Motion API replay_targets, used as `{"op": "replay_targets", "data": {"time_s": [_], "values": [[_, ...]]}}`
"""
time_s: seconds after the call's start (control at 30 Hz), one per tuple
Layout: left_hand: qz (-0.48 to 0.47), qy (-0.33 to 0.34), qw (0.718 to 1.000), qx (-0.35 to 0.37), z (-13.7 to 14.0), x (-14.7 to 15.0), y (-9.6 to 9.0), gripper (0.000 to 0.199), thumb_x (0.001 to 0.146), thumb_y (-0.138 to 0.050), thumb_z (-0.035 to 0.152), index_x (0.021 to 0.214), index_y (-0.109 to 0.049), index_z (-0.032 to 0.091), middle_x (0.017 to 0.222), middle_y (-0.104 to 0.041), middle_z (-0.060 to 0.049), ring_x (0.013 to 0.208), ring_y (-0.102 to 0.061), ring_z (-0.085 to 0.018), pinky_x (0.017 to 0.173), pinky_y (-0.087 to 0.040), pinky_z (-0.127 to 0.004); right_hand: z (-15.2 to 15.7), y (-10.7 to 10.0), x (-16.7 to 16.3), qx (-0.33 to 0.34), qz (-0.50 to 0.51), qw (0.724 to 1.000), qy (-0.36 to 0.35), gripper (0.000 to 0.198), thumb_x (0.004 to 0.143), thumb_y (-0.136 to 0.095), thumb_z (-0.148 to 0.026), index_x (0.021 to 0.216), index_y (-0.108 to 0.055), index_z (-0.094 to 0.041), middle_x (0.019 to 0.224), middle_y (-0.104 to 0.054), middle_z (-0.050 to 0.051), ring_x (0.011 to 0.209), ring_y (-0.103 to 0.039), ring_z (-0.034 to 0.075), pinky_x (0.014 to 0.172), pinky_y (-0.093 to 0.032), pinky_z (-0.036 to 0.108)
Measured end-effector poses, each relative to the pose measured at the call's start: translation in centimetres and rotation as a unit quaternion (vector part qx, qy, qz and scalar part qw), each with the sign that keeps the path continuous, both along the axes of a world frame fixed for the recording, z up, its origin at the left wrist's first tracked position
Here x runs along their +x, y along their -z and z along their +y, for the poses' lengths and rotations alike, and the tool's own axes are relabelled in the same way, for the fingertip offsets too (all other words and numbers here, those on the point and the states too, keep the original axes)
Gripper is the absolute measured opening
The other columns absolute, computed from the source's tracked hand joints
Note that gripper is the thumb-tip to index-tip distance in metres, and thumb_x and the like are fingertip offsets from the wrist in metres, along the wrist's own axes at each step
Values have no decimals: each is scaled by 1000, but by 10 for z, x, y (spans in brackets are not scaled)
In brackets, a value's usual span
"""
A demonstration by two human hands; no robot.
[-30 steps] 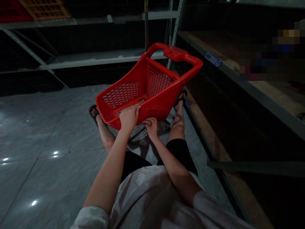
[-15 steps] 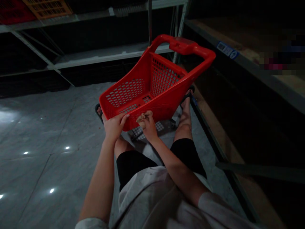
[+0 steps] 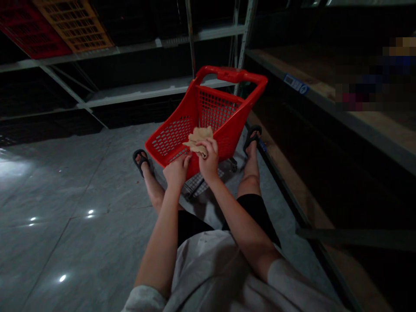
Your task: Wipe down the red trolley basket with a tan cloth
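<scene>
A red plastic shopping cart (image 3: 242, 119) with perforated basket walls stands between my legs, its handle on the far side. My left hand (image 3: 177, 170) is closed over the basket's near rim. In my right hand (image 3: 209, 160) is a crumpled tan cloth (image 3: 200, 135), pinched at the upper edge of the basket's near right side. Part of the cloth spreads above my fingers. Whether it touches the rim I cannot tell, as my hand covers that spot. Below the basket, a grey lower rack (image 3: 199, 184) and dark wheels partly show.
White metal shelving (image 3: 130, 95) runs behind the cart, with a red crate (image 3: 35, 30) and a yellow crate (image 3: 76, 24) on it. A wooden shelf (image 3: 320, 93) with a blue label borders the right. My sandalled feet flank the cart on the grey floor (image 3: 81, 182).
My left hand has shifted right along the near rim. The cloth has risen with my right hand and opened out somewhat. The cart has turned slightly, and the view has tilted.
</scene>
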State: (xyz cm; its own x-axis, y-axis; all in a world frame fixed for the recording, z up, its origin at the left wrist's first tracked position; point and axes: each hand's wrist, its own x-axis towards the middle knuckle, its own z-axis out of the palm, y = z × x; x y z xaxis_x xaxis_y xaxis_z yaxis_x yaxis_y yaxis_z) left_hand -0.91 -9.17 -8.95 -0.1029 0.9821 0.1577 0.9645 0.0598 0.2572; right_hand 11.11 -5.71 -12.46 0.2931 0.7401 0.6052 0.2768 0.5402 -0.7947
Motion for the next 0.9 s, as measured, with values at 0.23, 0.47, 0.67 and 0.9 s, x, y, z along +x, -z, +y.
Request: {"op": "replay_targets", "data": {"time_s": [0.23, 0.47, 0.67, 0.9], "values": [[-57, 161, 984, 58, -23, 16, 12, 45, 107, -35, 32, 146, -55, 21, 131, -72, -10, 109, -71, -21, 94, -52, -33, -28, 109, 26, -221, 10, 975, 25, 28, 68, -50, -4, 86, -65, -20, 109, -62, 9, 112, -58, 21, 105, -48, 37], [-12, 275, 961, 35, -21, -35, 14, 41, 106, -39, 40, 112, -74, 20, 108, -78, -8, 104, -70, -24, 97, -47, -40, -43, 171, 16, -285, 77, 954, 47, 13, 59, -47, -11, 60, -50, -23, 72, -54, 0, 77, -54, 18, 77, -51, 31], [-49, 267, 961, 42, -15, -26, 17, 35, 101, -52, 48, 105, -75, 22, 107, -79, -6, 105, -70, -24, 96, -43, -38, -35, 161, 12, -281, 139, 944, 107, 11, 62, -50, -17, 69, -55, -22, 80, -59, 2, 82, -56, 19, 84, -51, 35], [-47, 256, 963, 62, -4, -16, 22, 33, 101, -53, 46, 96, -75, 22, 101, -79, -5, 98, -70, -24, 90, -43, -38, -9, 64, 31, -146, 172, 973, 56, 30, 71, -56, -17, 100, -61, -21, 98, -68, 3, 88, -63, 16, 85, -53, 31]]}}
